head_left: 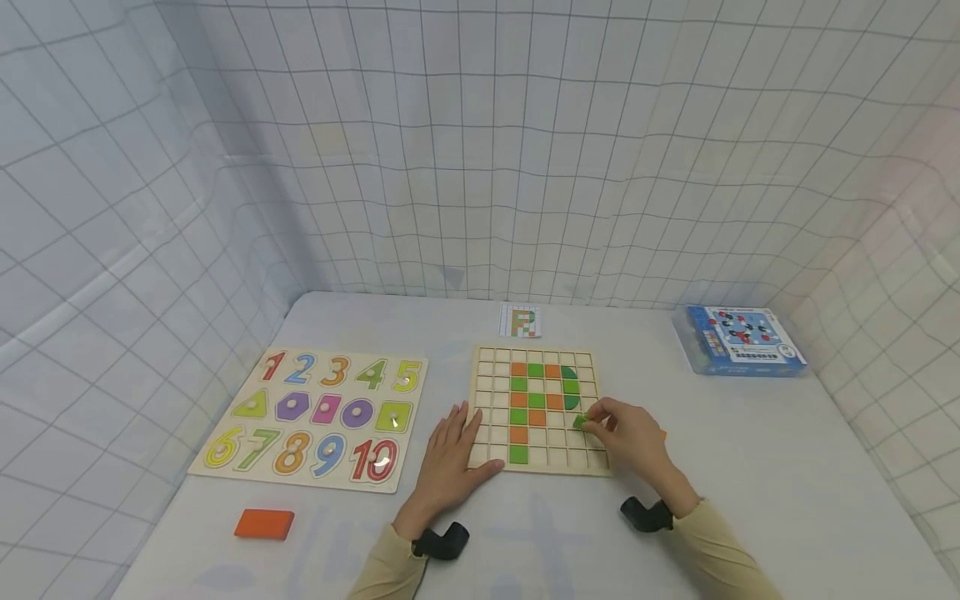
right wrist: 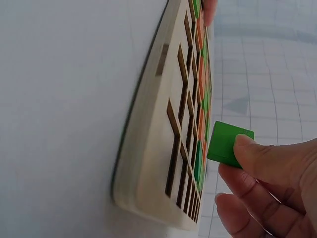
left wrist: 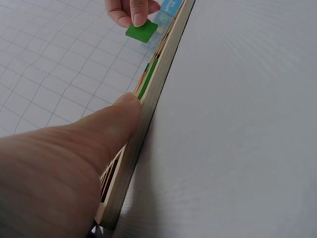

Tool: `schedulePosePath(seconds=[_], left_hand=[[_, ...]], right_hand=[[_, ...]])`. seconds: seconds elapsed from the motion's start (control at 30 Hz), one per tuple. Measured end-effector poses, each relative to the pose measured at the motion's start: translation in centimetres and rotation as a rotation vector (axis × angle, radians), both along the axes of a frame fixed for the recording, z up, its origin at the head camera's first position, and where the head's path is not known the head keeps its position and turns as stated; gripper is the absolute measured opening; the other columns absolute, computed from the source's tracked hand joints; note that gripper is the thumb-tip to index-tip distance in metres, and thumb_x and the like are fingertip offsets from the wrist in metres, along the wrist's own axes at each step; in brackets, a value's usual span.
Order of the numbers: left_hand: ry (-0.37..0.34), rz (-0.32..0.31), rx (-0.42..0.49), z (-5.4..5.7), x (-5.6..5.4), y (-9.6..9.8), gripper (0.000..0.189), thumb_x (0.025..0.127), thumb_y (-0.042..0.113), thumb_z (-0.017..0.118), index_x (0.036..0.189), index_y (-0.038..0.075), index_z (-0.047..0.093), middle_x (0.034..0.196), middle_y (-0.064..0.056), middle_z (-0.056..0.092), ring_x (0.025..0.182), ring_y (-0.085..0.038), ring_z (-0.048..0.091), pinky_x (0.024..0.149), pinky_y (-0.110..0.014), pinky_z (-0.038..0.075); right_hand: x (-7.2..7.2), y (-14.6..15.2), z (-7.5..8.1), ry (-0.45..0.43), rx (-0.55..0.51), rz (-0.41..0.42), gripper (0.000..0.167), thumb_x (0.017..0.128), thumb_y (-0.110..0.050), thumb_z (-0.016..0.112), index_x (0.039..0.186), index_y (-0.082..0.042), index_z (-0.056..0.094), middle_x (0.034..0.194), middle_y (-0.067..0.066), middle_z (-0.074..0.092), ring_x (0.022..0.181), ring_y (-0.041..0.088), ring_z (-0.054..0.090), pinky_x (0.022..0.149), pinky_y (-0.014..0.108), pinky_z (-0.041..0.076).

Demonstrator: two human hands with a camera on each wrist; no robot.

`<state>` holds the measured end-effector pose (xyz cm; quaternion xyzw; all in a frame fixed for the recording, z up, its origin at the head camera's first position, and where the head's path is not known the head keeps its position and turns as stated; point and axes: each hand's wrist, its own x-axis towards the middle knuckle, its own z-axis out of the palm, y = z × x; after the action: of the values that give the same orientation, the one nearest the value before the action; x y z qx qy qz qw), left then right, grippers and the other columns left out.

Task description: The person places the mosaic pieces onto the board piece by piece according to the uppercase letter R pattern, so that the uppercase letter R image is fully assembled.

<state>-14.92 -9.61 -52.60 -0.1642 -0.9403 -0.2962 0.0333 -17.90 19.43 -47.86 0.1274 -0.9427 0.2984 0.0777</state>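
A wooden grid board lies mid-table, its cells partly filled with orange and green square tiles and rounded dark green ones in a P-like pattern. My right hand pinches a green square tile between thumb and fingers, above the board's right side. In the left wrist view that same tile is raised over the board. My left hand rests with fingers spread along the board's left edge, thumb on its near edge.
A small pattern card lies behind the board. To the left is a number and shape puzzle, with an orange block in front of it. A blue boxed set stands at the back right. An orange piece shows partly behind my right hand.
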Motion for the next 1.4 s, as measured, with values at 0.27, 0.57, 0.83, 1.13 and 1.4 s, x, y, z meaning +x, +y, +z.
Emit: schedulePosePath(seconds=[0.27, 0.57, 0.83, 1.13, 1.4], left_hand=[[0.017, -0.004, -0.013, -0.2, -0.1, 0.0, 0.084, 0.086, 0.052, 0.061, 0.147, 0.004, 0.032, 0.153, -0.018, 0.021, 0.142, -0.03, 0.01, 0.113, -0.044, 0.008], [0.02, -0.003, -0.011, -0.1, -0.1, -0.1, 0.083, 0.086, 0.052, 0.062, 0.147, 0.003, 0.033, 0.153, -0.019, 0.022, 0.142, -0.031, 0.011, 0.113, -0.044, 0.009], [0.049, -0.011, -0.008, -0.2, -0.1, -0.1, 0.082, 0.086, 0.049, 0.063, 0.146, 0.001, 0.034, 0.152, -0.021, 0.024, 0.141, -0.033, 0.013, 0.112, -0.046, 0.011], [0.043, -0.015, -0.007, -0.2, -0.1, -0.2, 0.082, 0.086, 0.05, 0.062, 0.145, 0.0, 0.035, 0.152, -0.022, 0.023, 0.141, -0.034, 0.013, 0.112, -0.047, 0.011], [0.025, -0.011, -0.007, 0.0, 0.0, -0.1, 0.082, 0.086, 0.051, 0.061, 0.146, 0.001, 0.034, 0.152, -0.021, 0.022, 0.142, -0.032, 0.012, 0.113, -0.046, 0.01]], right_hand=[[0.0, -2.0, -0.5, -0.061, 0.022, 0.07, 0.012, 0.08, -0.017, 0.078, 0.082, -0.019, 0.066, 0.068, -0.014, 0.055, 0.059, 0.008, 0.045, 0.051, 0.025, 0.036], [-0.6, -2.7, -0.9, -0.07, 0.021, 0.149, 0.01, 0.08, -0.019, 0.077, 0.082, -0.021, 0.067, 0.069, -0.015, 0.055, 0.059, 0.007, 0.045, 0.053, 0.024, 0.038], [-0.8, -2.8, -0.8, -0.089, 0.059, 0.152, 0.008, 0.08, -0.018, 0.078, 0.081, -0.02, 0.07, 0.069, -0.016, 0.055, 0.061, 0.007, 0.045, 0.056, 0.026, 0.039], [-0.7, -2.9, -0.9, 0.011, 0.185, 0.167, 0.005, 0.079, -0.015, 0.078, 0.082, -0.017, 0.076, 0.076, -0.012, 0.062, 0.071, 0.009, 0.051, 0.066, 0.033, 0.04], [-0.4, -2.8, -1.0, 0.069, 0.203, 0.181, 0.006, 0.078, -0.013, 0.079, 0.083, -0.015, 0.077, 0.072, -0.011, 0.06, 0.066, 0.01, 0.047, 0.06, 0.03, 0.036]])
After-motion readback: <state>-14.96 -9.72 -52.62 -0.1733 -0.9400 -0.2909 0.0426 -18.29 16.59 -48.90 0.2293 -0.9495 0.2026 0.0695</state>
